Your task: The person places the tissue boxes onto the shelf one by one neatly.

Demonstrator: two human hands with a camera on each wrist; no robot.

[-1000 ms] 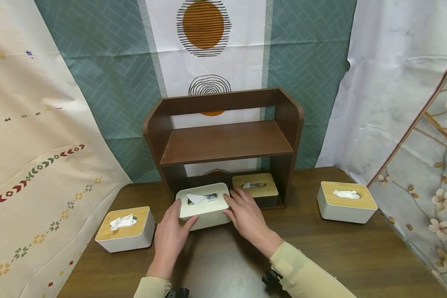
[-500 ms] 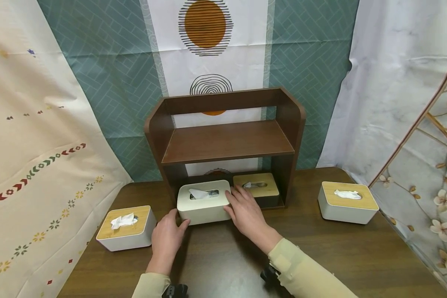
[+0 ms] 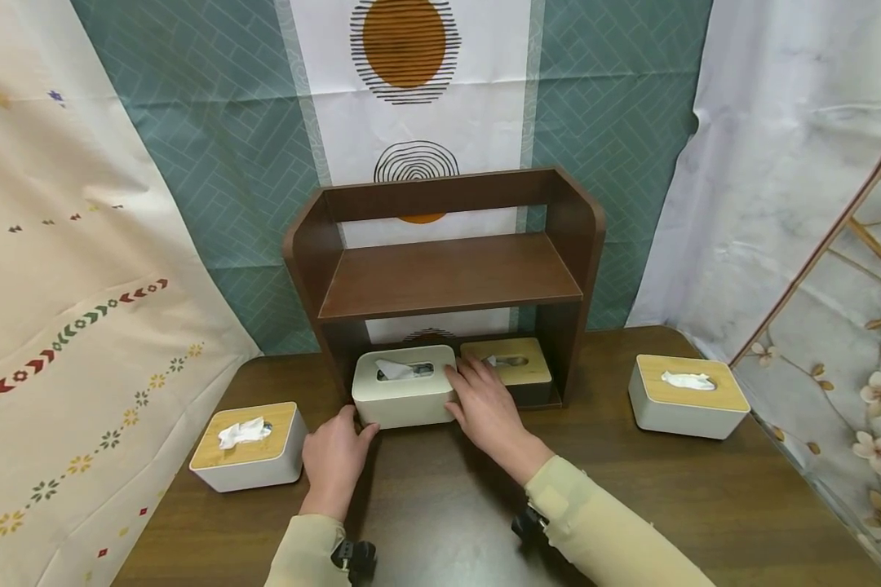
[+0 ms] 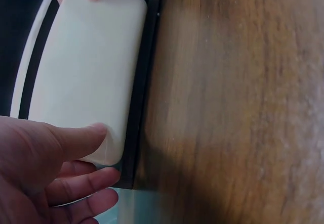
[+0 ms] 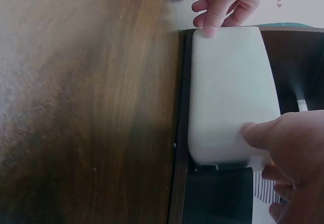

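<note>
A cream tissue box (image 3: 404, 412) with a tuft of tissue in its lid slot sits in the lower compartment of the brown shelf (image 3: 448, 277), left side. My left hand (image 3: 336, 453) presses its thumb on the front face at the left end; the fingers are loosely bent beside the shelf's outer edge. At the other end my right hand (image 3: 488, 412) holds the box, thumb on the front face (image 5: 230, 92) and fingers around the end, partly hidden. Right of it in the same compartment stands a dark tissue box with a wooden lid (image 3: 536, 359).
Two white tissue boxes with wooden lids stand on the wooden table (image 3: 440, 505): one on the left (image 3: 253, 475), close to my left hand, and one (image 3: 690, 416) farther off at the right. Patterned cloths (image 3: 250, 204) hang behind and at both sides.
The cream tissue box has slid back deeper into the lower compartment. My left hand has gone from gripping its left end to pressing the front with the thumb; the right hand moved along with it.
</note>
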